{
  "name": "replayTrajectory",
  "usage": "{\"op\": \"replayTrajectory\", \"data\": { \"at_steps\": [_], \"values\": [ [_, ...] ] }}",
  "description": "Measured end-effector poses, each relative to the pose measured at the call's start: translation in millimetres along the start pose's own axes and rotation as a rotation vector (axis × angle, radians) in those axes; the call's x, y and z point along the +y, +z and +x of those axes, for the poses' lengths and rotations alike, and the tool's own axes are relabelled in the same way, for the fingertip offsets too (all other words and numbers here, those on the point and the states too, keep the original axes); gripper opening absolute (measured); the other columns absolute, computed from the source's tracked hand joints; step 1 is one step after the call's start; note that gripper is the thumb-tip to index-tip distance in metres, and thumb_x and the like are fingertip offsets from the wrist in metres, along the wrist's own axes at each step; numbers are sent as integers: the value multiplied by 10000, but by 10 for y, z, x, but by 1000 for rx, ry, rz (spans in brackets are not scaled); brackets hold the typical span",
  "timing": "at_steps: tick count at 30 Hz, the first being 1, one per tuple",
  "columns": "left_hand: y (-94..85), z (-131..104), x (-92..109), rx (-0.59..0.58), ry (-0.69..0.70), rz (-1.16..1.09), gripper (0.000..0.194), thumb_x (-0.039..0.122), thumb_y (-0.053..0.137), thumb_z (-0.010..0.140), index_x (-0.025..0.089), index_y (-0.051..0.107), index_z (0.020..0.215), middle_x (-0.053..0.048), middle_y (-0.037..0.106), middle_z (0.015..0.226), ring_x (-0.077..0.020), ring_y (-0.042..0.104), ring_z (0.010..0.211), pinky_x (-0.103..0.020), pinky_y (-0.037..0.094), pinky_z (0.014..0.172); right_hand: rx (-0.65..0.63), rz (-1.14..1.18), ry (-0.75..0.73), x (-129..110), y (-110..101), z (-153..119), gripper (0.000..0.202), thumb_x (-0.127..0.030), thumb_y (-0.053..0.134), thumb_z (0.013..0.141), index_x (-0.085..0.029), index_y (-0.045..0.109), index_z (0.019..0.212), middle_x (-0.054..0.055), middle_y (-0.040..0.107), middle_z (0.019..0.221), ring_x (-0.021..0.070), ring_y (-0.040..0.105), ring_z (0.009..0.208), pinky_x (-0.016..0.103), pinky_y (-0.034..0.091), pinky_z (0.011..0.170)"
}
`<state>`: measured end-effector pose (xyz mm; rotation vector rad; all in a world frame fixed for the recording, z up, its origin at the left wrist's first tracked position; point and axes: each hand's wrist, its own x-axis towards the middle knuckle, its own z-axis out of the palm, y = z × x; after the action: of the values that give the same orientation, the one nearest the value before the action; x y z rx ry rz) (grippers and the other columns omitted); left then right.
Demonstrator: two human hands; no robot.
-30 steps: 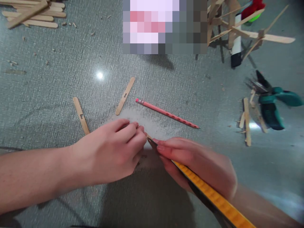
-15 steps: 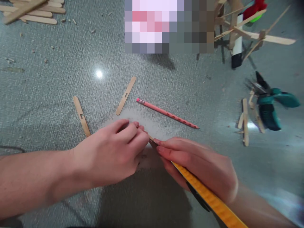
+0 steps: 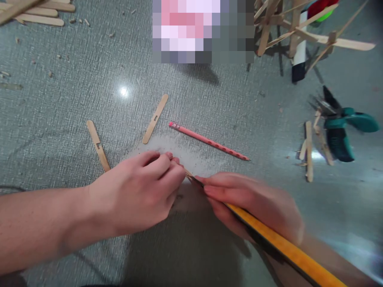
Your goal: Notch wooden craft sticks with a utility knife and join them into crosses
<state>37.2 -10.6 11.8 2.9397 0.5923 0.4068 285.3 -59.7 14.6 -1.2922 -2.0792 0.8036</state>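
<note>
My left hand point(image 3: 143, 189) is closed, its fingers pinched down on a wooden craft stick point(image 3: 188, 173). Only a short end of that stick shows past the fingers. My right hand point(image 3: 248, 199) is wrapped round a yellow utility knife point(image 3: 275, 243), its narrow dark blade reaching to the exposed end of the stick. Fine pale dust point(image 3: 179, 149) covers the table just beyond my fingertips. One craft stick with a small slot point(image 3: 155, 118) lies ahead of my left hand. Beside my left wrist rests a notched craft stick point(image 3: 97, 143), partly hidden.
A pink pencil point(image 3: 209, 142) lies ahead of both hands. Green-handled pliers point(image 3: 341, 123) and wood scraps point(image 3: 309, 151) are at the right. Behind them stand a stick structure point(image 3: 299, 34) and a white marker point(image 3: 299, 48). Craft sticks point(image 3: 38, 12) are piled far left. A blurred patch hides the top centre.
My right hand and the yellow knife have slid slightly back, down and to the right. My left hand keeps its grip in nearly the same spot. The view has shifted a little.
</note>
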Motion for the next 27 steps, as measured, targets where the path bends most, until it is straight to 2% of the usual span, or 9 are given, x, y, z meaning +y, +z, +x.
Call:
{"op": "replayTrajectory", "data": {
  "at_steps": [2,4,11,16,21,27],
  "values": [
    [-7,11,0,-14,15,21,251,127,498,921,86,743,958,-117,712,1036,-258,681,971,-394,611,828,15,5,-11,-9,-1,9,447,-138,704,811,-401,654,1169,-70,785,931,158,755,737,259,626,654],
    [-11,17,7,-20,27,41,259,136,491,930,98,744,967,-116,715,1049,-256,683,981,-391,612,832,10,25,-41,-31,17,48,475,-109,671,826,-383,623,1211,-60,782,878,167,754,725,272,629,647],
    [-11,33,41,10,0,38,231,142,548,913,59,750,987,-124,725,1015,-269,698,956,-386,615,810,-5,0,-121,-59,98,156,286,-109,623,854,-296,621,1071,-3,772,873,160,751,742,259,626,678],
    [-29,41,42,-8,-10,52,206,142,566,906,78,752,967,-100,725,998,-258,697,955,-361,610,784,3,6,-125,-71,101,145,255,-83,589,875,-263,619,1054,4,754,832,159,744,746,257,607,662],
    [-37,23,38,-26,18,71,217,161,567,914,80,749,999,-112,725,1027,-266,695,975,-365,605,782,-3,-2,-147,-73,98,131,223,-91,588,889,-242,610,1050,27,757,885,149,738,764,247,601,702],
    [-33,24,34,-33,21,77,209,170,569,917,95,750,990,-103,721,1006,-260,692,955,-358,594,756,-6,0,-159,-98,96,179,211,-92,560,916,-256,595,1044,-4,732,775,131,713,674,224,583,628]
  ]
}}
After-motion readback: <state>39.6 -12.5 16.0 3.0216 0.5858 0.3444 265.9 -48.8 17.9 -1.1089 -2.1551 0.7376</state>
